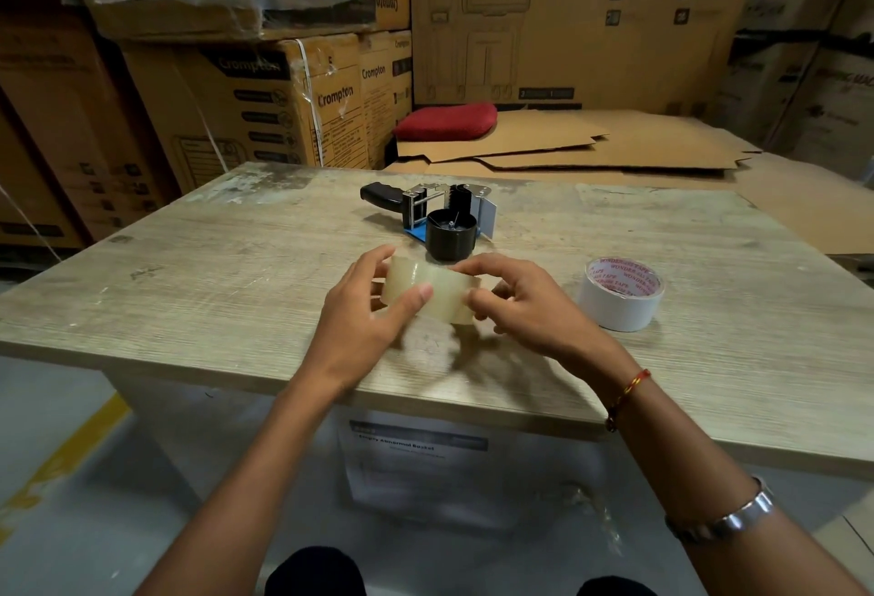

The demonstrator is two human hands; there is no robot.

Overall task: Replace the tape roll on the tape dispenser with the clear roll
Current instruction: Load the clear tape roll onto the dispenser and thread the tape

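Both the left hand [364, 311] and right hand [520, 302] grip the clear glossy tape roll [432, 295] above the table's [189, 292] near edge, probably hunting its loose end, while the black-handled metal tape dispenser [437, 217] lies on its side with its hub bare toward the far edge.

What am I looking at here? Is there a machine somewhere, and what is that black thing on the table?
No machine: this single picture comes from a camera worn on a person's head, looking down at their own two bare hands. The left hand and the right hand together hold a clear tape roll just above a worn wooden table; the right fingertips seem to pick at its surface, perhaps hunting the loose end. Behind it lies the black thing, a hand-held tape dispenser on its side, its round black hub bare, with no roll on it. To the right a white tape roll with red lettering lies flat on the table. Stacked cardboard boxes stand behind.
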